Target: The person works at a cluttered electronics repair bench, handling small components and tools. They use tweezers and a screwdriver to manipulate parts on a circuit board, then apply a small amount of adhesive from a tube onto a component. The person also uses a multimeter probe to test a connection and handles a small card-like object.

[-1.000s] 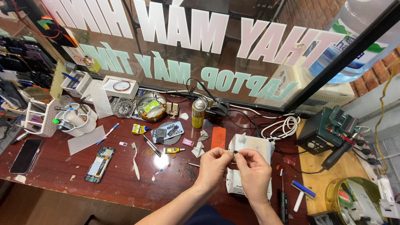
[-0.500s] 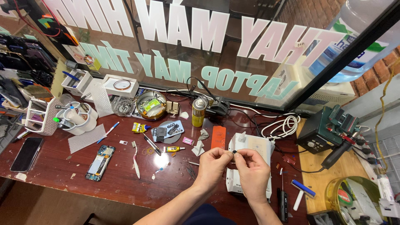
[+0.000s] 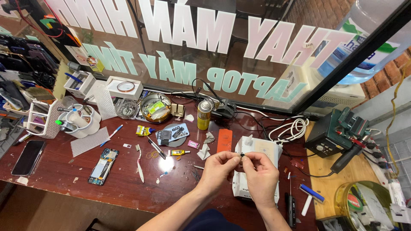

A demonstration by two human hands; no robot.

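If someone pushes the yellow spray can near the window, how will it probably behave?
The yellow spray can stands upright, tall and narrow, so a push near its top would probably tip it. Being round, it would then likely roll on the red-brown table. Its smooth body may be slightly slippery.

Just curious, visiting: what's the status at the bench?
Both hands, left hand and right hand, pinch a tiny dark part between them. White box directly beneath. Nothing blocking.

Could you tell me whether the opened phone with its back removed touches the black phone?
Apart: the head view shows bare red-brown tabletop between the opened phone and the black phone.
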